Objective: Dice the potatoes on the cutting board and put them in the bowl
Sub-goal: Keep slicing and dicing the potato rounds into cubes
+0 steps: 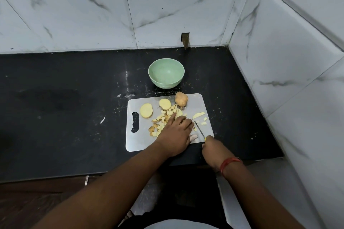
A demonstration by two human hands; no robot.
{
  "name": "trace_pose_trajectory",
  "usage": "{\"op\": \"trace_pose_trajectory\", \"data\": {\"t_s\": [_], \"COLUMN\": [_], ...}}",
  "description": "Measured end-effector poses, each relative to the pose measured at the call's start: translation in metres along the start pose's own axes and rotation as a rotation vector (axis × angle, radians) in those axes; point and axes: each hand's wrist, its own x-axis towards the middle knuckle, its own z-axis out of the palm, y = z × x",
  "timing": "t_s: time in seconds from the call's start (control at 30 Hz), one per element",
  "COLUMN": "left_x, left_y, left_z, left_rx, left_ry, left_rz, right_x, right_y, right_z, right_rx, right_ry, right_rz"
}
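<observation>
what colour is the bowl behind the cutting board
Pale mint green, inside and out. The bowl shows clearly in the head view, the only one.

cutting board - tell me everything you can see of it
The cutting board is a pale grey, smooth rounded rectangle, plastic by its look, with a wavy handle slot near its left end. It lies flat on the black counter, just in front of the green bowl. On it are a whole potato, two potato halves, a heap of diced pieces and some loose bits. The left hand rests on it; the right hand holds a knife over it.
</observation>
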Motion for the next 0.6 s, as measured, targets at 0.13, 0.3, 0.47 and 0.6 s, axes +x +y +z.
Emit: {"op": "trace_pose_trajectory", "data": {"t_s": [0.13,0.3,0.47,0.6], "left_x": [0.001,0.002,0.001,0.006], "left_y": [0.005,0.011,0.012,0.016], "left_z": [-0.008,-0.012,-0.007,-0.004], "left_rx": [0.032,0.036,0.024,0.043], "left_ry": [-0.043,-0.069,-0.034,0.029], "left_rz": [-0.017,-0.056,-0.071,-0.06], "right_x": [0.0,-0.009,-0.013,-0.02], "right_y": [0.0,0.015,0.032,0.042], "right_z": [0.001,-0.002,-0.014,-0.02], "right_rx": [0.002,0.021,0.231,0.665], "right_ry": [-0.014,-0.055,-0.151,-0.102], "right_rz": [0.017,0.005,0.009,0.051]}}
